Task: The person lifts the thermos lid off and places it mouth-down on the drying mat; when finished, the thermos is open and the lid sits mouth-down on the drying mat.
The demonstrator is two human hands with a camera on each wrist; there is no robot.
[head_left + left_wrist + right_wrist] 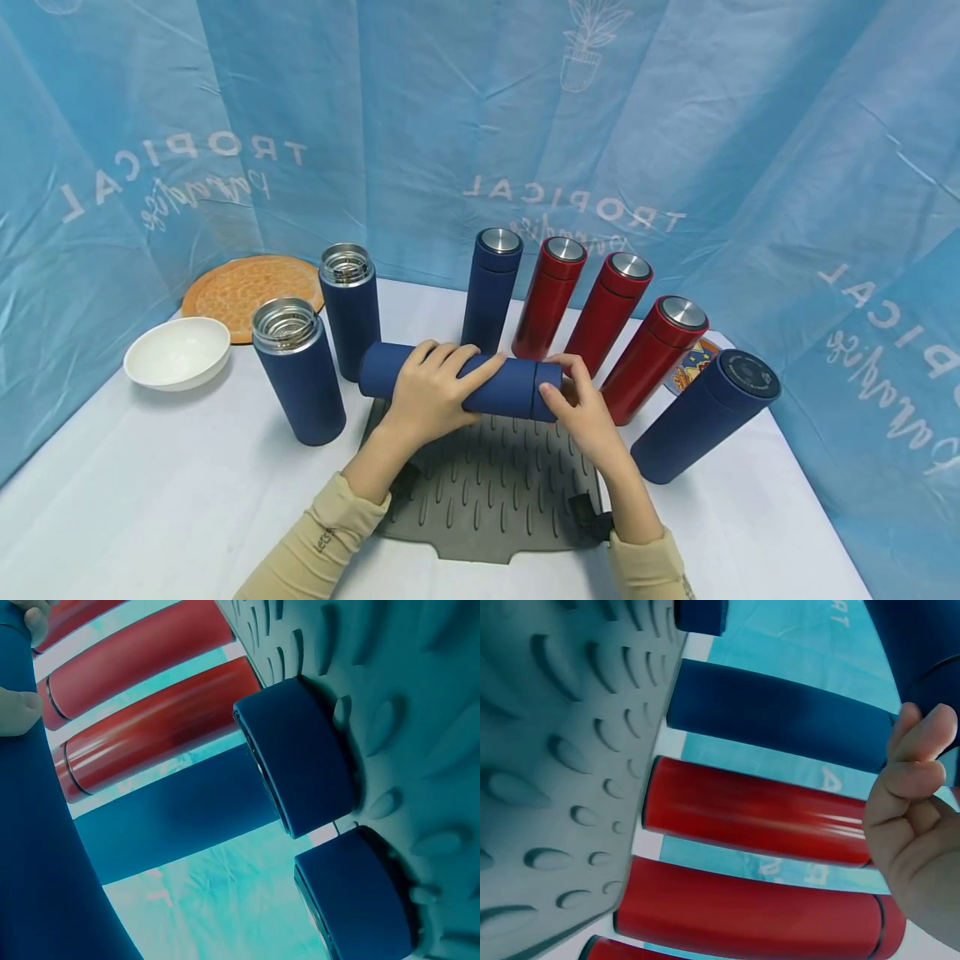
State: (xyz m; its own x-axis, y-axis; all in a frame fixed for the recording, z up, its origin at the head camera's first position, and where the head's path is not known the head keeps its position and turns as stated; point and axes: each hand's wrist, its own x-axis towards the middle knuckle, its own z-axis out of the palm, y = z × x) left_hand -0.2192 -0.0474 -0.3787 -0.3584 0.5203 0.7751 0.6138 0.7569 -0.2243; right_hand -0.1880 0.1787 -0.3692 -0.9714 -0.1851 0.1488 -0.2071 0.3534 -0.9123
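Bottle (pixel 517 389) held sideways in two hands over a ridged mat (pixel 491 492)

The navy bottle lies level in the air, its capped end toward the right. The left hand (pixel 438 387) is wrapped over its body, and the right hand (pixel 581 404) grips the capped end between thumb and fingers. Below is the grey mat, covered in raised drop-shaped bumps; the left wrist view shows a navy lid (pixel 304 757) and a second navy lid (pixel 356 892) standing on it, near each other.

Left of the mat stand two lidless bottles, a nearer one (pixel 303 387) and a farther one (pixel 352 312), both navy with bare steel necks. Beyond them are a white bowl (pixel 176 371) and a round pizza-patterned board (pixel 247 292).

Behind and right of the mat runs a curved row: a steel-topped navy bottle (pixel 489 296), three red bottles (pixel 609 312), then a dark-topped navy bottle (pixel 697 421). A colourful disc (pixel 696 362) is partly hidden behind the row. Everything rests on a white table (pixel 202 492) before a blue curtain (pixel 420 125) with mirrored lettering.
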